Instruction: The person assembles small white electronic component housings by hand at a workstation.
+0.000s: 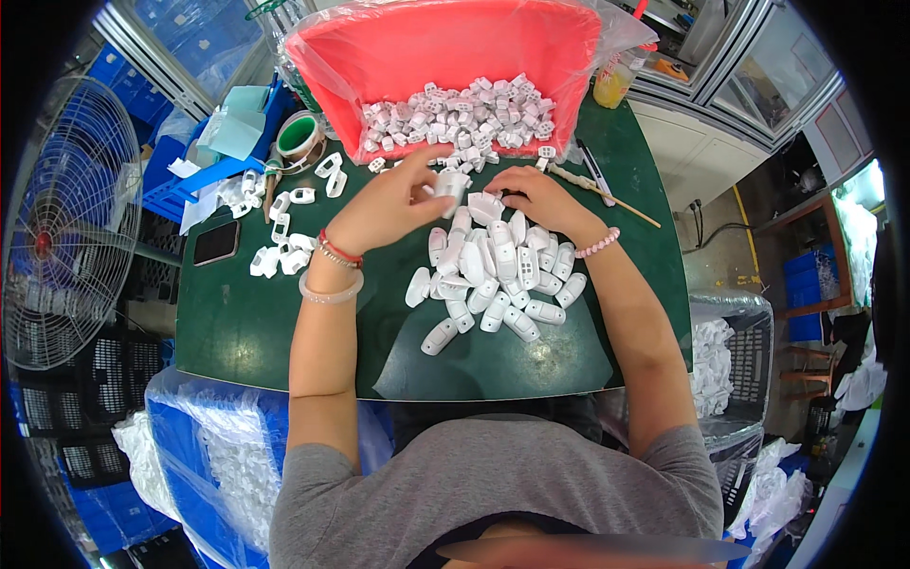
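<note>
My left hand (403, 201) pinches a small white plastic housing (450, 190) between thumb and fingers, slightly smeared by motion, just above the pile. Close by, my right hand (545, 201) has its fingers bent round the edge of another white plastic housing (485, 208) at the pile's far side. Below both hands lies a heap of white plastic housings (502, 248), rounded and elongated, some face up with small openings and some tilted on others. Beyond my hands, a red bin (441, 47) lined with clear plastic holds many smaller white parts (464, 109), some spilling over its near edge.
On the green table (265, 332) to the left are loose white frames (280, 228), a dark phone (216, 243), a tape roll (300, 136) and a blue tray (175, 190). A thin stick (607, 194) and a pen (595, 169) lie right. A fan (66, 223) stands left.
</note>
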`<action>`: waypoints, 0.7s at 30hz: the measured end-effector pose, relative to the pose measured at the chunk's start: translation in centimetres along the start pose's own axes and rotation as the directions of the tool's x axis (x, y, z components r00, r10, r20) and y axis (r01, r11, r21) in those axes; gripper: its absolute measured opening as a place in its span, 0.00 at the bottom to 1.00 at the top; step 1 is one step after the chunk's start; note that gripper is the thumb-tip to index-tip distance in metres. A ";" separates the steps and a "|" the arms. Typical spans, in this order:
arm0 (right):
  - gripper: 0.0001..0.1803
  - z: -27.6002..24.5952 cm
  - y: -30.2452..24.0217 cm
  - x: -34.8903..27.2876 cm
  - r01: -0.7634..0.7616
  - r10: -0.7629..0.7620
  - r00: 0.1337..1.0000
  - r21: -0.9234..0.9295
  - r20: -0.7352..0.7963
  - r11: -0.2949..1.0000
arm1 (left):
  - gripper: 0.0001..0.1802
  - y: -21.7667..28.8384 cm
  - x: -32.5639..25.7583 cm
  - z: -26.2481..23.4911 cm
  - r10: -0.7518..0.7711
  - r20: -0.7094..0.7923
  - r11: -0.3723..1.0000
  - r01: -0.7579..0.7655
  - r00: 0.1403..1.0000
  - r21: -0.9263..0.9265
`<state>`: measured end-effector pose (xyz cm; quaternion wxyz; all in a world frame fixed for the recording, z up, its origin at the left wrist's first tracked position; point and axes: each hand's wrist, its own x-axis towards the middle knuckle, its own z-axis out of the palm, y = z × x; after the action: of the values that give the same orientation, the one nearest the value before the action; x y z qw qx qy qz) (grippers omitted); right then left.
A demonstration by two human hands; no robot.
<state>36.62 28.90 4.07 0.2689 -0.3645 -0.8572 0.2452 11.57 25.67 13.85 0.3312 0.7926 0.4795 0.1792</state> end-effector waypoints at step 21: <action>0.12 -5.0 -15.3 -1.5 -0.042 0.360 0.930 0.952 -0.073 0.303 | 0.21 4.6 -2.6 0.7 0.392 -0.468 0.421 -0.606 0.792 -0.674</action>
<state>33.16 19.48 16.81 0.5111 -0.2769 -0.4573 0.6731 13.70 21.70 16.59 0.5197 0.6351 0.1226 0.5581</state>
